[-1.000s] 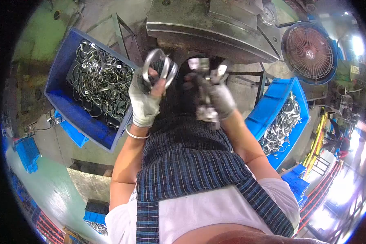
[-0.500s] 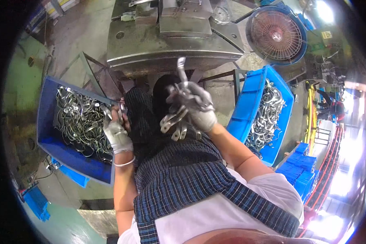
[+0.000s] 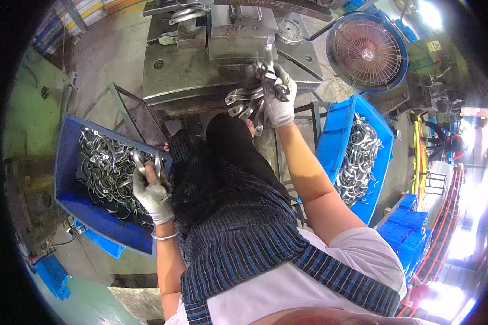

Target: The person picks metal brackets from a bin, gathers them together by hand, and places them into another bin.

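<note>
My right hand (image 3: 282, 103), in a white glove, grips a bunch of bent metal strips (image 3: 246, 102) in front of the machine bed. Their flattened ends have holes and stick out to the left, while one strip points upward. My left hand (image 3: 153, 194), gloved with some fingertips bare, is closed on a bent metal strip (image 3: 139, 160) by the inner edge of the dark blue bin (image 3: 102, 234); another shiny piece shows beside its fingers. Many similar strips (image 3: 104, 168) lie heaped in that bin.
A bright blue bin (image 3: 326, 130) on the right holds more bent strips (image 3: 358, 157). Ahead stands the heavy metal machine bed (image 3: 190, 84) with blocks on top. A round caged fan (image 3: 367, 53) is at the upper right, and stacked blue pieces (image 3: 401, 233) are lower right.
My right hand has moved forward and right with the bunch, towards the machine bed. My left hand stays near the dark blue bin, still holding a strip. The view has shifted slightly.
</note>
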A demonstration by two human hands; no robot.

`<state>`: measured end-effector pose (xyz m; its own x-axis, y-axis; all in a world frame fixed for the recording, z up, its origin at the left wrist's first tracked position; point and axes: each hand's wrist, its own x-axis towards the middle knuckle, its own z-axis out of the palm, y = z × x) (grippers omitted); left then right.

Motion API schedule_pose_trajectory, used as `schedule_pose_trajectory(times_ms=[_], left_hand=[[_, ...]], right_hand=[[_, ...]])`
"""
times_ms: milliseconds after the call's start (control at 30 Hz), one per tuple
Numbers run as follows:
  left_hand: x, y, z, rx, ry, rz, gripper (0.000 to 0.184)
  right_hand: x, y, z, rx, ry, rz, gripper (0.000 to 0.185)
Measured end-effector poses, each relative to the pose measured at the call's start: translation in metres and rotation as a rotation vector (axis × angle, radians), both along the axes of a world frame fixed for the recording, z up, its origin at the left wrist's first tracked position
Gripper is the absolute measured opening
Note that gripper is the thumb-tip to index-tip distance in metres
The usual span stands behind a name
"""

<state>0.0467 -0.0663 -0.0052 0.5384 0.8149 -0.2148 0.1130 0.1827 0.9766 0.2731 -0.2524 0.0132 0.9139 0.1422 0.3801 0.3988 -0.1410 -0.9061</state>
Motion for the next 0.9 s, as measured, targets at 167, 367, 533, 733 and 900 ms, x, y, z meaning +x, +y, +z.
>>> schedule_pose_trajectory(times_ms=[167,367,533,733,900], left_hand=[[0.007,-0.003,0.019,-0.007,-0.074,0.068,0.022],[0.005,-0.005,0.025,-0.051,-0.103,0.026,0.028],[0.004,-0.005,0.02,-0.018,-0.161,-0.084,0.028],[-0.005,0.011,0.004,-0.01,0.004,-0.133,0.026],[-0.001,-0.001,0.007,-0.032,0.06,-0.142,0.028]], right_hand=[[0.001,0.0,0.013,0.137,0.085,0.035,0.02],[0.0,-0.002,0.012,0.037,0.123,-0.003,0.029],[-0.01,-0.023,0.029,-0.046,0.032,-0.035,0.033],[-0.014,-0.15,0.043,-0.561,-0.182,-0.429,0.033],[-0.017,-0.307,0.059,-0.942,0.064,-0.889,0.034]])
